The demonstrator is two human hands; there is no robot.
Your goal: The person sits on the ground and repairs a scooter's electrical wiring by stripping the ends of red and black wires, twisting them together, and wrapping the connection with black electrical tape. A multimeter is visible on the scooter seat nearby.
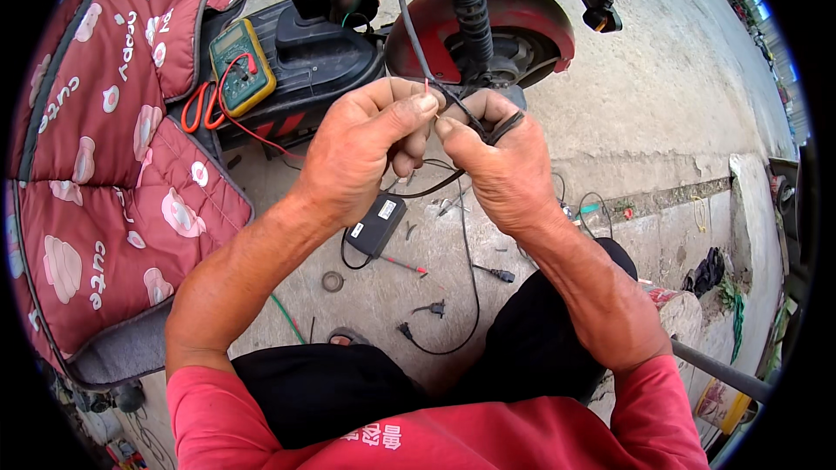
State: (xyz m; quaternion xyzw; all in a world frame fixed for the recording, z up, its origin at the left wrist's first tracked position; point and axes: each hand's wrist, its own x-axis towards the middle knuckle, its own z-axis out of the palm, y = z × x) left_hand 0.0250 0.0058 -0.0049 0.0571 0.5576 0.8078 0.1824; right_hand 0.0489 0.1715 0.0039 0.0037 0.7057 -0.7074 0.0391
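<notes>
A black cable (pixel 404 9) hangs down from the scooter to my two hands. My left hand (pixel 361 144) is closed, its thumb and forefinger pinching a thin wire at the cable's end; a short reddish tip shows above the thumb. Right beside it, my right hand (pixel 505 157) is closed around the black cable, which bends in a loop past the fingers. Both thumbs nearly meet, and the exact wire ends between them are partly hidden. Just beyond the hands stands the scooter, with its red-rimmed rear wheel (pixel 544 22) and black shock absorber (pixel 471 17).
A yellow-green multimeter (pixel 242 67) with red leads rests on the scooter's footboard. On the concrete lie a black charger box (pixel 375 224), a tape roll (pixel 333 281), a plug (pixel 495 274) and loose cords. A maroon padded cover (pixel 113 148) drapes at left.
</notes>
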